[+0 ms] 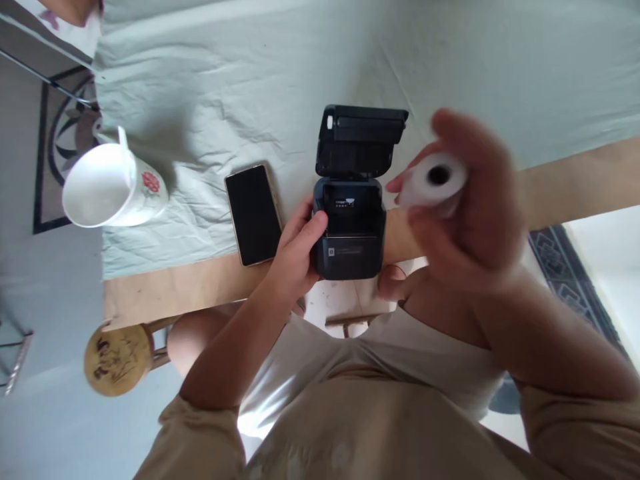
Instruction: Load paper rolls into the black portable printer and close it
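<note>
Right hand (pixel 483 207) grasping white roll (pixel 433 194), just beside open black printer (pixel 351 248) — left hand (pixel 299 251) clasping its side

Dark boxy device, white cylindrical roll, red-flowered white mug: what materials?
Dark boxy device: likely satin plastic; rounded corners, soft sheen.
White cylindrical roll: probably matte paper; dull end, dark core hole, blurred.
Red-flowered white mug: smooth, maybe plastic or ceramic; even sheen fits both.
</note>
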A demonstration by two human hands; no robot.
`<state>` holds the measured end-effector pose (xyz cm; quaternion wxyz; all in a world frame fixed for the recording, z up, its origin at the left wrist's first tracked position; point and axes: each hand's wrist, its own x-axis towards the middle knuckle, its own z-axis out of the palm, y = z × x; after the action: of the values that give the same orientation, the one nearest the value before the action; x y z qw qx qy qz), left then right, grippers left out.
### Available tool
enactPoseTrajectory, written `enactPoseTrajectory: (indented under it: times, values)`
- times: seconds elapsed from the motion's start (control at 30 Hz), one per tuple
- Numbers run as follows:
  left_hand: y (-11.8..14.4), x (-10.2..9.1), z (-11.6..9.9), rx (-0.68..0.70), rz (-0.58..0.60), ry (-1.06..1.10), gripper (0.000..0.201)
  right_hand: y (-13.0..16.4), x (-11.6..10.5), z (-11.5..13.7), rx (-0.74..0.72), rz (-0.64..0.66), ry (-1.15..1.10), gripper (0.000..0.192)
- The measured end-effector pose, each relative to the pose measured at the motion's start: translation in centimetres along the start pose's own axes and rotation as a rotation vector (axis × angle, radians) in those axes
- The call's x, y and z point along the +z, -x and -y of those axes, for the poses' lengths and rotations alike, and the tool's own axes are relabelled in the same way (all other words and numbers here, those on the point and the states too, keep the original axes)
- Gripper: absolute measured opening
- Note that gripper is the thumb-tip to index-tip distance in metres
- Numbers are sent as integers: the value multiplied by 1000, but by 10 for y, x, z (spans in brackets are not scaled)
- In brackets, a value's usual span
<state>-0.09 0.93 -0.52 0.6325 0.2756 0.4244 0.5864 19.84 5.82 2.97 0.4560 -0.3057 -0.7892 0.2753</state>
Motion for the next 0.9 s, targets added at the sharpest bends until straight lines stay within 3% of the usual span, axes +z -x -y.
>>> enactPoseTrajectory:
  times: [0.1,0.2,0.33,0.63,0.83,0.9]
  values:
    - [1,3,-1,31,-4,-21,35,-2,14,1,-197,52,183,62]
    - [2,6,-1,48,-26,-16,36,-7,25,-5,-140,24,420,27]
    - [1,3,2,41,8,-23,41,-12,27,-10,-196,10,567,9]
    - [1,1,5,119,96,-10,40,-9,16,6,-327,62,407,6]
    - [-1,-5,7,112,100,-84,61,-7,15,2,-414,313,350,3]
    - [-3,-7,8,105,111,-79,63,-7,13,0,-422,323,308,7]
